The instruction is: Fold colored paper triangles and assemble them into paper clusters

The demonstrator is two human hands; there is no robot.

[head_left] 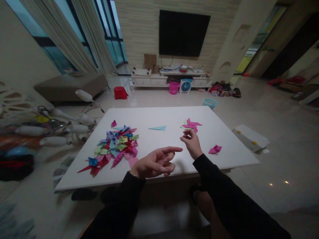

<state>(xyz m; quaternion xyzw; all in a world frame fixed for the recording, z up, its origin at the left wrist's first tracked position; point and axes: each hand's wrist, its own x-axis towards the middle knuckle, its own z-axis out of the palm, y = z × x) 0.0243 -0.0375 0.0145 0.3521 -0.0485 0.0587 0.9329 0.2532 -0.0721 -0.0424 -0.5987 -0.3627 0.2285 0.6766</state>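
From the white table's (149,151) middle, my left hand (156,162) is at 6 o'clock, half-open and empty, index finger extended. My right hand (191,142), fingertips drawn together, hovers near the magenta paper pinwheel (192,124) at 1 o'clock; I can't tell whether it pinches anything. A pale-blue folded-paper wedge (159,128) lies at 12, multicoloured folded-paper pile (122,141) at 9, small magenta folded-paper piece (215,149) at 3.

The bright pink folded-paper pinwheel (191,124) lies with its pointed arms spread on the right half of the white table (159,116). Pale green paper (184,126) shows at its left edge.
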